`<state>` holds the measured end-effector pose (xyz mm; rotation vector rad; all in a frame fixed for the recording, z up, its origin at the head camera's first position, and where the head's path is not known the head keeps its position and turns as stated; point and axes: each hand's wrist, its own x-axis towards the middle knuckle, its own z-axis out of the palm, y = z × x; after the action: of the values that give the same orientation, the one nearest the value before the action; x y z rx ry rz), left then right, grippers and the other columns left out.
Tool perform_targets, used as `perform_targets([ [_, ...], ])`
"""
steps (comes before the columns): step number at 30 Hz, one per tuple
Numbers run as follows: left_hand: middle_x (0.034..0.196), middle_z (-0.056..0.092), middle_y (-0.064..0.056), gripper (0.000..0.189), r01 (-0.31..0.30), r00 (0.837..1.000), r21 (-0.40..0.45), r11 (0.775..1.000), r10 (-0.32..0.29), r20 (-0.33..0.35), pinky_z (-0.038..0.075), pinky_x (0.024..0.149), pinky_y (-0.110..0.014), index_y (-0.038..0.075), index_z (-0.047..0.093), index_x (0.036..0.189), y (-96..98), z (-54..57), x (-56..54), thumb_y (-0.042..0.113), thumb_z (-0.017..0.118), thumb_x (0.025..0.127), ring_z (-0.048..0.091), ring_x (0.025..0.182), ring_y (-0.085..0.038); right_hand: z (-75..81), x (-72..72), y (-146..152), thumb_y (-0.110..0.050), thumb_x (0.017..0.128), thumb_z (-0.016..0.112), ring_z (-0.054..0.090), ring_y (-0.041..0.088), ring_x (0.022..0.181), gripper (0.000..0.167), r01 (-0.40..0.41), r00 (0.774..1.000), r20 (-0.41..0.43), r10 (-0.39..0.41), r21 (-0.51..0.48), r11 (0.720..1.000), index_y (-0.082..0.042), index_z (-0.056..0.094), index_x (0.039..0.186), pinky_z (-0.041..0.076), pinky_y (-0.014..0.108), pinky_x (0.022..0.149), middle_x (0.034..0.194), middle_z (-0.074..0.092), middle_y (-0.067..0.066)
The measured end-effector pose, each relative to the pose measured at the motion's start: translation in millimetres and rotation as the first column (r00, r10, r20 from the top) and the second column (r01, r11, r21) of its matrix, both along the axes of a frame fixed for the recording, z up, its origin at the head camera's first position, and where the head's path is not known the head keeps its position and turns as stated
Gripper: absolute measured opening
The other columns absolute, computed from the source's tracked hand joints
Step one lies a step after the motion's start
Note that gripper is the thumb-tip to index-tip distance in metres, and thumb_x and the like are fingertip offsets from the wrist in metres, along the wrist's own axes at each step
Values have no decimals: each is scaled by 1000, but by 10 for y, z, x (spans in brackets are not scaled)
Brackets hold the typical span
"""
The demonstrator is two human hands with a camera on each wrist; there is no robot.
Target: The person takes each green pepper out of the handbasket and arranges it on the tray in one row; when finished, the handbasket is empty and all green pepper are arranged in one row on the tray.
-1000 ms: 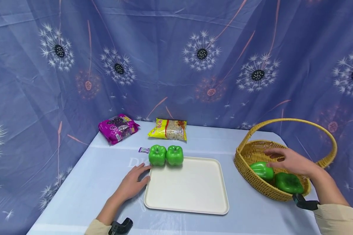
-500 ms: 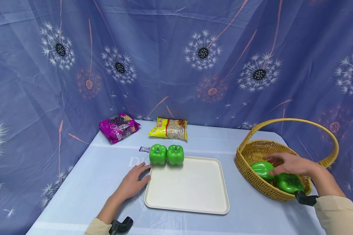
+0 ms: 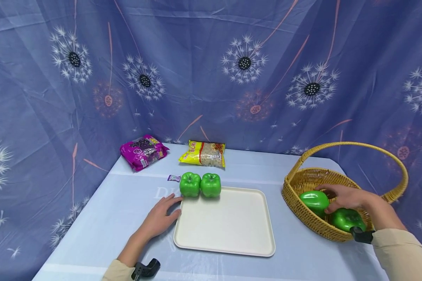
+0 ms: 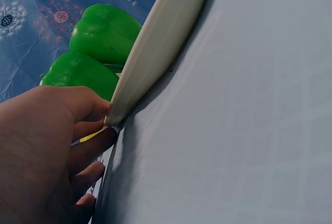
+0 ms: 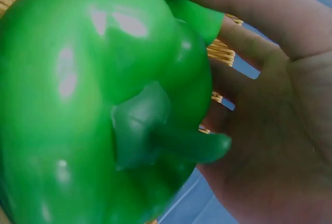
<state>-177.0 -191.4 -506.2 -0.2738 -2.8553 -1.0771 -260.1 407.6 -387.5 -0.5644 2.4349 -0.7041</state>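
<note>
My left hand point(image 3: 160, 218) rests at the left edge of the cream tray point(image 3: 228, 222), fingers relaxed, thumb and index tips at its rim. In the left wrist view, fingertips meet the tray's rim point(image 4: 148, 53). Two green bell peppers, a left one point(image 3: 190, 184) and a right one point(image 3: 211, 185), stand side by side at the tray's back left corner. My right hand point(image 3: 349, 196) reaches into the wicker basket point(image 3: 302, 214), thumb and fingers around the farther green bell pepper point(image 3: 313, 201). A nearer pepper point(image 3: 348, 219) lies below the palm; its stem point(image 5: 192, 143) shows in the right wrist view.
The basket's tall handle point(image 3: 351, 143) arches over the right hand. Behind the tray lie a purple bag point(image 3: 144, 152), a yellow snack bag point(image 3: 203, 153) and a small purple wrapped sweet point(image 3: 174, 178). A blue dandelion-print curtain point(image 3: 197, 78) hangs along the back.
My right hand has lowered in the basket, its thumb coming down beside the farther pepper, which has tipped slightly. My left hand stays at the tray's edge.
</note>
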Motion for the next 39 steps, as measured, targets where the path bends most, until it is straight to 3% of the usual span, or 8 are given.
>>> perform_targets([
  [5,144,44,-16,42,2,1000,-4,1000,-2,4,25,108,-59,19,58,134,-4,-23,-6,30,61,94,31,136,-41,-35,-27,-5,-22,76,80,53,38,107,74,41,997,-60,-38,46,998,6,42,134,50,39,73,119,56,19],
  [10,145,43,-14,42,2,1000,-5,1000,-2,17,24,109,-59,22,57,135,-11,-28,-13,31,61,94,30,137,-40,-23,-42,-23,-20,77,80,55,33,99,68,120,990,-71,-122,-30,992,8,41,124,52,37,71,108,56,16],
  [13,146,43,-14,42,4,1000,-6,1000,-4,20,24,109,-59,22,57,135,-11,-20,-19,32,61,94,29,137,-40,-21,-54,-22,-20,78,80,56,29,92,68,151,985,-77,-157,-68,986,7,40,125,52,37,66,102,57,14],
  [18,146,42,-13,42,0,1000,-5,1000,1,28,23,109,-60,23,57,135,-9,-11,-23,32,61,94,28,137,-42,16,-103,-24,-30,80,79,54,31,98,74,146,969,-200,-147,-19,989,5,43,135,50,37,68,112,54,18],
  [25,147,41,-14,41,-5,999,6,1000,5,43,22,108,-62,24,57,135,-16,-18,-7,33,60,95,27,137,-43,98,-147,-89,-40,81,77,52,44,107,73,136,934,-334,-129,-3,991,2,49,134,51,52,76,122,52,27],
  [28,147,41,-13,41,-8,999,8,1000,7,40,22,108,-62,24,57,135,-19,-24,4,33,60,95,27,137,-42,86,-173,-122,-43,80,77,53,42,105,75,145,919,-373,-130,14,989,0,49,135,50,52,77,123,53,25],
  [39,146,43,-14,42,0,1000,1,1000,-1,15,24,109,-60,22,57,135,-6,-12,2,32,61,94,29,137,-41,14,-188,-165,-53,77,75,44,49,117,85,229,905,-373,-204,25,973,-4,47,140,44,62,84,131,46,29],
])
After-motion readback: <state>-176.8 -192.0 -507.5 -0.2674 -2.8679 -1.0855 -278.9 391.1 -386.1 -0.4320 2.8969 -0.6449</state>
